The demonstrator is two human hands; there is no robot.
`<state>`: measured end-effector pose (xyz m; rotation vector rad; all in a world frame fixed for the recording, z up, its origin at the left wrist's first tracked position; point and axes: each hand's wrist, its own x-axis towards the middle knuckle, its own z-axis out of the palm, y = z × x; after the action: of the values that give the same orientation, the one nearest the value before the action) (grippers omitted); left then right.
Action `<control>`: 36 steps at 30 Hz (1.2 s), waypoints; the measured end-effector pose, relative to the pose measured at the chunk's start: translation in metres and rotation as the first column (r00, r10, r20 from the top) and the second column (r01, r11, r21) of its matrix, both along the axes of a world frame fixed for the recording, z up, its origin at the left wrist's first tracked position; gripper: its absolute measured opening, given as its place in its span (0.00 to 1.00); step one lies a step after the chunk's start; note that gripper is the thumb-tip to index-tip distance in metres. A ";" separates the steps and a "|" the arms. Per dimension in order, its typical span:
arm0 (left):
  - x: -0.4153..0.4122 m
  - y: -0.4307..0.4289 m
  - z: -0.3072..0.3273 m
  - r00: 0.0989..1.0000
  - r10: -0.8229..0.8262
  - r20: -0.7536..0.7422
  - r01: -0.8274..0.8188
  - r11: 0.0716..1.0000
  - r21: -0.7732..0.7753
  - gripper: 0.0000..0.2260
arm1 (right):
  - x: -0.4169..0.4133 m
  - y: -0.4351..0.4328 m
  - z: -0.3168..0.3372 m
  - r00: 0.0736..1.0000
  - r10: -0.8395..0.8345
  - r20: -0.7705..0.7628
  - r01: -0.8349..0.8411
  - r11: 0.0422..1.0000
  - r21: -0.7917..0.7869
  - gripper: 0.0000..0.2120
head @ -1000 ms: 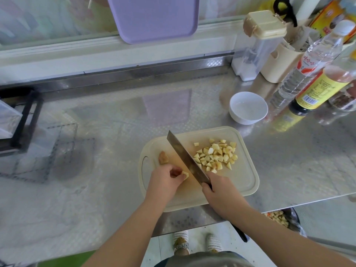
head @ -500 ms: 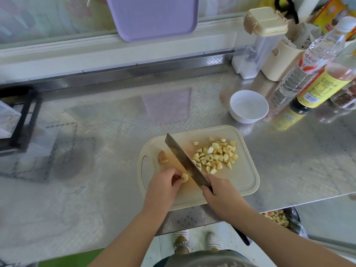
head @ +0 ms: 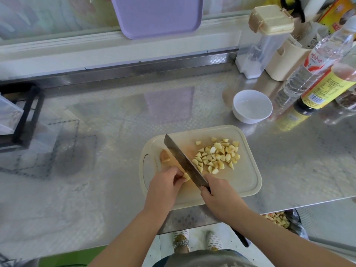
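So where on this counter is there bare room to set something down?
Bare counter left of the cutting board, toward the black rack, and behind the board below the purple tray. Crowded back right: white bowl, bottles.

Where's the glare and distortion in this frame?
Head view: steel counter mirrors the purple tray, hazy glare at frame left; wide-angle bows the back ledge; left hand pinching a fruit piece and right hand gripping the knife are sharp.

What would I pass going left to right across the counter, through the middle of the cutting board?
black rack → lone fruit chunk → cleaver → pile of diced pieces → yellow-label bottle
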<state>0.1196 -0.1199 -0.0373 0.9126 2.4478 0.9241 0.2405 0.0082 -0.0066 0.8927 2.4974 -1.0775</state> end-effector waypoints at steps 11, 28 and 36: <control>-0.006 0.000 -0.001 0.994 -0.090 -0.059 0.091 0.996 0.022 0.03 | -0.017 -0.009 -0.010 0.998 -0.033 0.054 0.035 0.999 -0.039 0.05; -0.007 0.008 0.006 0.963 -0.133 -0.235 0.128 0.991 -0.034 0.05 | -0.005 0.022 -0.004 0.993 -0.113 -0.043 0.116 0.992 0.058 0.07; 0.009 -0.011 -0.001 0.991 -0.075 -0.113 0.078 0.997 0.024 0.07 | 0.002 0.016 -0.002 0.998 -0.063 -0.003 0.063 0.997 0.046 0.08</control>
<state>0.1287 -0.1304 -0.0386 1.0886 2.4787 0.9063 0.2425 0.0241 -0.0082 0.9901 2.5209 -1.0437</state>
